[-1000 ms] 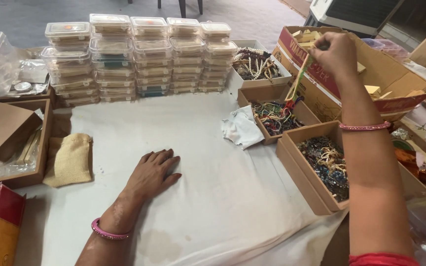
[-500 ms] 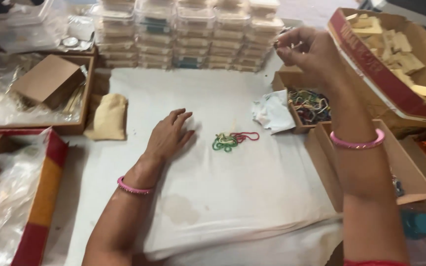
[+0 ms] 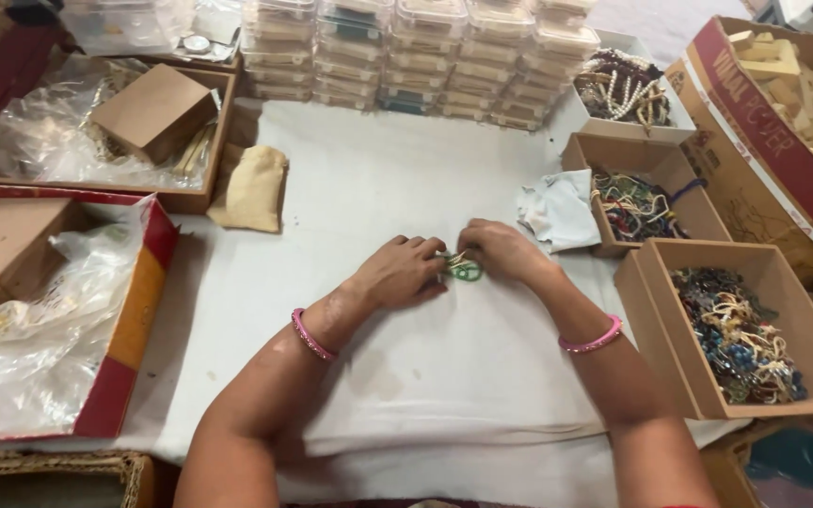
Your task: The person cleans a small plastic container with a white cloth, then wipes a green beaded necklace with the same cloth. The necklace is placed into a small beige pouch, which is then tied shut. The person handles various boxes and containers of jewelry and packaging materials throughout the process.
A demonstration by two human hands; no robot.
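resting on the white cloth (image 3: 406, 395) of the worktop, the left hand (image 3: 405, 271) and right hand (image 3: 501, 250) meet at a small beaded string (image 3: 464, 270). the beaded string is green with a pale tuft at its upper end, bunched into a loose coil, and it lies on the cloth near the middle of the worktop, between the two hands. the fingertips of both hands touch it; the grip of each hand is curled together over the string, though whether it is pinched or only pressed cannot be told. each wrist carries a pink bangle (image 3: 311, 335).

the cloth shows faint stains near its front edge. a grey floor is visible beyond the far end of the worktop.

stacks of clear lidded plastic containers (image 3: 406, 52) stand in rows along the far edge. to the right, three open brown cardboard boxes sit in a line: the nearest box (image 3: 656, 310) holds blue and cream beads, the middle box (image 3: 613, 150) holds mixed coloured strings, and the far white tray (image 3: 637, 127) holds pale bead strands. a crumpled white rag (image 3: 557, 209) lies just beside the middle box. a large carton with a red band (image 3: 755, 122) holds tan wooden blocks at far right. at left, a tan cloth pouch (image 3: 254, 188) lies beside a shallow brown tray (image 3: 190, 199) containing a closed brown box (image 3: 152, 111) and clear plastic wrap. a red and yellow carton (image 3: 134, 320) lined with clear plastic sits at the near left.
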